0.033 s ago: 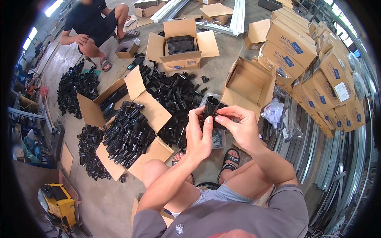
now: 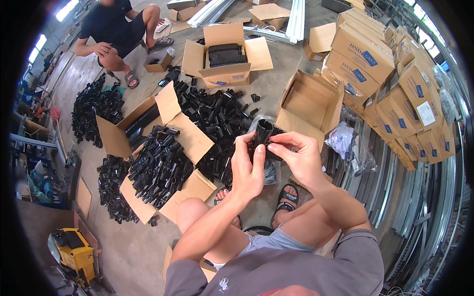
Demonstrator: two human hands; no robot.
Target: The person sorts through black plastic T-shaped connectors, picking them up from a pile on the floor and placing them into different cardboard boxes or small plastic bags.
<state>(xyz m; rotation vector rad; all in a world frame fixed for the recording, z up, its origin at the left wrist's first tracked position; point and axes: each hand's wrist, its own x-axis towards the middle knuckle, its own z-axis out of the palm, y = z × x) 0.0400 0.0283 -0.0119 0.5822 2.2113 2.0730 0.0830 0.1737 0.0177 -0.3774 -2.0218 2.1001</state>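
Note:
A glossy black tube-shaped fitting with an open round end is held up in front of me. My left hand grips it, fingers behind and thumb in front. At its right side my right hand pinches thumb and fingertips against a dark part; whether that belongs to the fitting or is a separate small piece, I cannot tell. Behind my hands spreads a heap of similar black fittings. An open cardboard box to the left is piled with more of them, spilling over its flaps.
An open carton at the far side holds neatly stacked black pieces. Another open carton stands right of my hands. Stacked closed cartons and long metal profiles line the right. A person sits at the far left.

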